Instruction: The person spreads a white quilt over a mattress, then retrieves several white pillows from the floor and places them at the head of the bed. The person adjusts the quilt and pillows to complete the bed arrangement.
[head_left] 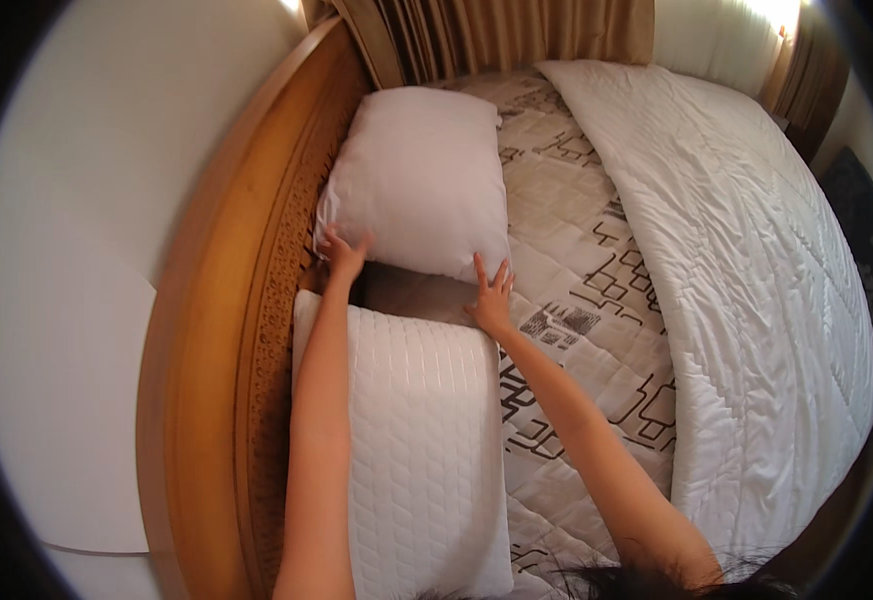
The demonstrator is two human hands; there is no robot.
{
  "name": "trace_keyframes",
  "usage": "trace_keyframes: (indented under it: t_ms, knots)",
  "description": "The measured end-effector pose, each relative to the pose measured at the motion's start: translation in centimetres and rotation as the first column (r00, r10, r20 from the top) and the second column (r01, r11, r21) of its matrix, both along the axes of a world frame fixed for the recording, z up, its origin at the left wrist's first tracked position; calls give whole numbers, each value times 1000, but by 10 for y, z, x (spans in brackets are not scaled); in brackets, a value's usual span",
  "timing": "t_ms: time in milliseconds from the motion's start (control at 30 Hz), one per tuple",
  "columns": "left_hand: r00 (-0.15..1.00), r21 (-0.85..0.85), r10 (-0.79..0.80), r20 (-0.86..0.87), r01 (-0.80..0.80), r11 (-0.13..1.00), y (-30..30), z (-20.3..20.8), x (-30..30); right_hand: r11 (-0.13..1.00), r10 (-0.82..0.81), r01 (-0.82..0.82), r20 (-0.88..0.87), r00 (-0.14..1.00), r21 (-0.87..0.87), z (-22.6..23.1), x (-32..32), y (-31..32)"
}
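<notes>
A plump white pillow (421,180) lies at the far end of the bed, beside the carved headboard. My left hand (344,254) is at its near left corner, with thumb and fingers apart against the cloth. At the near right corner my right hand (492,296) has its fingers spread, their tips touching the pillow's edge. Neither hand is closed around the pillow. Nearer to me, under my reaching arms, lies a second white pillow (421,430) with a quilted surface. A strip of bedding shows between the two pillows.
The wooden headboard (201,370) runs along the left, next to a pale wall (76,300). A patterned mattress cover (596,270) stretches right of the pillows. A white comforter (756,320) is folded back along the right side. Brown curtains (526,40) hang beyond the bed.
</notes>
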State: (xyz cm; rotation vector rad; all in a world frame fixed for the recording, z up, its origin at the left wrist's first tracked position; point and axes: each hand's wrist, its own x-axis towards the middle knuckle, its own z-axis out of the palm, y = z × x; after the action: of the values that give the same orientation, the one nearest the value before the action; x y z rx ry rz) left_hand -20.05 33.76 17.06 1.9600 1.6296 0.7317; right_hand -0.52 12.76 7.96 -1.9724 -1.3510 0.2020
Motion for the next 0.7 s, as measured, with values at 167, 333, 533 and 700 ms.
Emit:
trace_keyframes:
  t_ms: [167, 333, 533, 700]
  knots:
    - [526, -643, 657, 540, -246, 725, -10, 10, 48, 983, -183, 182, -49, 982, -13, 3, 0, 4]
    - [401, -635, 566, 721, 55, 770, 32, -10, 12, 963, -195, 205, 69, 978, -178, 16, 6, 23]
    - [459, 133, -37, 887, -178, 975, -6, 25, 75, 953, -288, 290, 40, 957, -82, 2, 20, 36]
    - [530, 466, -365, 766, -65, 883, -39, 52, 82, 960, -254, 264, 103, 962, -93, -10, 31, 43]
